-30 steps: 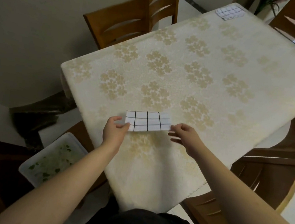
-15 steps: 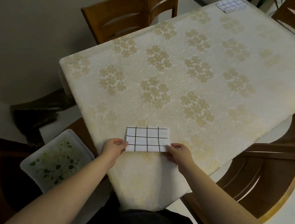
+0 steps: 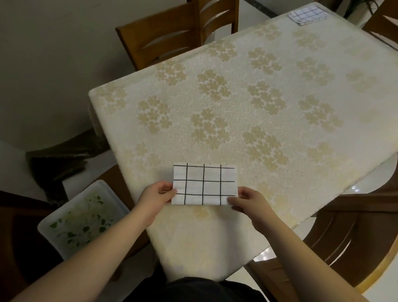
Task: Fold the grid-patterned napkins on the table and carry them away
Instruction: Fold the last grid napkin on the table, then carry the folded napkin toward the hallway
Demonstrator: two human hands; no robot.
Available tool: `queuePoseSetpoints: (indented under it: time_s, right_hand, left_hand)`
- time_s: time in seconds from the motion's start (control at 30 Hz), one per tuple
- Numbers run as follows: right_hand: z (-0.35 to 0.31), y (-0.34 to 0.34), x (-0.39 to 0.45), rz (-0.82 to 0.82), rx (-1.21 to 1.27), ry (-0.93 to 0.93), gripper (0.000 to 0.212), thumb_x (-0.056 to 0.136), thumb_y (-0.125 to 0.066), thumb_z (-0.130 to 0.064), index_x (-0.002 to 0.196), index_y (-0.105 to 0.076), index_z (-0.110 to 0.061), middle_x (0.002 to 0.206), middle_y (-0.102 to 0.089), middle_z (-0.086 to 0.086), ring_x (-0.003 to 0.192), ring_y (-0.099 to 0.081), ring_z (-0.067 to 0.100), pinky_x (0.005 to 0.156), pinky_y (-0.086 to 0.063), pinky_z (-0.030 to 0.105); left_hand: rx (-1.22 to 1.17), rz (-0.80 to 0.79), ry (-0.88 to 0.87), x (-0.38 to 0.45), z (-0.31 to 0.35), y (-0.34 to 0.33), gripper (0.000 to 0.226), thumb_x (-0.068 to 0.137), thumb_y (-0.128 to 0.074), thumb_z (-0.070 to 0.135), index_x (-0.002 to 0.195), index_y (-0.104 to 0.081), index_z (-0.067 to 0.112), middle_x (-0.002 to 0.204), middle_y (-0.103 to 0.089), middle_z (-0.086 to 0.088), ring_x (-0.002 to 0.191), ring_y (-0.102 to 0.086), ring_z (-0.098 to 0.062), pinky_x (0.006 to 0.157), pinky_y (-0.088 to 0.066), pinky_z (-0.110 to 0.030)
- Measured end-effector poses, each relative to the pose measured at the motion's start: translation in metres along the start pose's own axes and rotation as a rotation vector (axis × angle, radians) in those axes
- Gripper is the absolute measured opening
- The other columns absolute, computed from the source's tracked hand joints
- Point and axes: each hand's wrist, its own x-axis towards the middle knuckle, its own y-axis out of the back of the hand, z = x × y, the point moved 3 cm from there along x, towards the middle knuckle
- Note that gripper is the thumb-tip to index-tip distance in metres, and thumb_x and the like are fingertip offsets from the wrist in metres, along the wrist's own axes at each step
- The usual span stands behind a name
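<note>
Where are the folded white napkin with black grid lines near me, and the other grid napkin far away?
near folded grid napkin (image 3: 204, 185), head view, centre of its top face
far grid napkin (image 3: 307, 15), head view, middle of the cloth

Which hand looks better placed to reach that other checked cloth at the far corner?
Probably the right hand: the second white grid-patterned napkin lies far right. Both it and the left hand pinch the near folded napkin.

Both forearms bare to the frame edge, no sleeves visible. Left hand (image 3: 157, 196) & right hand (image 3: 251, 203) bare: no gloves, rings, watch or bands. Dark, approx. black garment (image 3: 194, 297) covers the body at bottom centre.
</note>
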Motion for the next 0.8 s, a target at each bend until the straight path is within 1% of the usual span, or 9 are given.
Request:
queuePoseSetpoints:
  time_s: [0.1,0.2,0.3,0.4,0.47,0.53,0.63,0.7,0.8]
  right_hand:
    - [-0.014,0.003,-0.018,-0.104,-0.006,0.08,0.032,0.082,-0.074,-0.008,0.112,-0.063,-0.009,0.104,-0.075,0.005,0.099,-0.07,0.019,0.089,-0.054,0.031]
    - [-0.019,0.001,-0.029,-0.075,0.103,0.119,0.026,0.089,-0.067,-0.01,0.115,-0.062,-0.011,0.104,-0.075,0.007,0.097,-0.071,0.021,0.085,-0.056,0.032]
    - [-0.019,-0.003,-0.037,0.061,0.135,0.137,0.014,0.091,-0.065,-0.01,0.104,-0.067,-0.007,0.093,-0.076,0.005,0.089,-0.071,0.022,0.076,-0.056,0.03]
    - [-0.015,-0.007,-0.049,0.115,0.153,0.127,0.009,0.087,-0.065,-0.002,0.095,-0.067,-0.005,0.088,-0.075,0.006,0.086,-0.069,0.023,0.077,-0.056,0.034]
    - [-0.013,-0.01,-0.062,0.128,0.161,0.132,0.014,0.085,-0.065,0.001,0.098,-0.065,-0.004,0.091,-0.075,0.009,0.087,-0.07,0.025,0.08,-0.056,0.037]
    - [-0.011,-0.015,-0.077,0.133,0.184,0.147,0.025,0.085,-0.064,0.005,0.108,-0.061,-0.004,0.099,-0.075,0.011,0.091,-0.071,0.026,0.081,-0.057,0.036]
    - [-0.007,-0.028,-0.103,0.14,0.198,0.163,0.04,0.084,-0.064,0.007,0.118,-0.058,-0.012,0.106,-0.074,0.01,0.096,-0.071,0.027,0.084,-0.057,0.038]
    - [0.0,-0.039,-0.122,0.154,0.215,0.16,0.037,0.087,-0.064,0.001,0.119,-0.058,-0.016,0.106,-0.074,0.008,0.097,-0.071,0.027,0.086,-0.057,0.041]
    - [0.011,-0.057,-0.155,0.227,0.217,0.17,0.022,0.094,-0.062,-0.019,0.115,-0.064,-0.017,0.106,-0.074,0.004,0.098,-0.071,0.024,0.087,-0.057,0.042]
  left_hand:
    - [-0.076,-0.081,-0.054,-0.014,0.02,0.003,0.023,0.088,-0.068,0.006,0.11,-0.064,0.013,0.11,-0.071,-0.009,0.103,-0.068,-0.025,0.09,-0.056,-0.039]
    - [-0.088,-0.161,-0.046,-0.025,0.031,0.001,0.037,0.087,-0.069,0.003,0.12,-0.059,0.017,0.111,-0.07,-0.008,0.101,-0.069,-0.023,0.08,-0.059,-0.038]
    - [-0.074,-0.175,-0.028,-0.034,0.035,-0.002,0.03,0.089,-0.066,0.005,0.117,-0.06,0.014,0.111,-0.07,-0.012,0.097,-0.07,-0.024,0.072,-0.06,-0.033]
    - [-0.069,-0.165,-0.025,-0.043,0.035,-0.002,0.017,0.094,-0.061,0.007,0.111,-0.061,0.011,0.11,-0.069,-0.012,0.094,-0.069,-0.024,0.067,-0.059,-0.029]
    - [-0.061,-0.183,-0.037,-0.049,0.033,0.002,0.018,0.095,-0.059,0.009,0.113,-0.062,0.007,0.11,-0.069,-0.013,0.096,-0.069,-0.025,0.07,-0.06,-0.031]
    - [-0.048,-0.211,-0.052,-0.055,0.032,0.008,0.019,0.095,-0.059,0.01,0.113,-0.062,0.005,0.11,-0.07,-0.014,0.096,-0.069,-0.026,0.073,-0.059,-0.033]
    - [-0.035,-0.261,-0.077,-0.066,0.031,0.019,0.017,0.095,-0.059,0.01,0.111,-0.063,0.005,0.106,-0.071,-0.013,0.096,-0.069,-0.026,0.073,-0.059,-0.034]
    - [-0.03,-0.301,-0.095,-0.076,0.028,0.027,0.014,0.095,-0.059,0.009,0.108,-0.064,0.006,0.102,-0.073,-0.011,0.095,-0.07,-0.026,0.073,-0.059,-0.034]
    - [-0.024,-0.365,-0.115,-0.093,0.022,0.037,0.012,0.095,-0.059,0.009,0.105,-0.064,0.007,0.096,-0.075,-0.008,0.091,-0.071,-0.022,0.07,-0.058,-0.032]
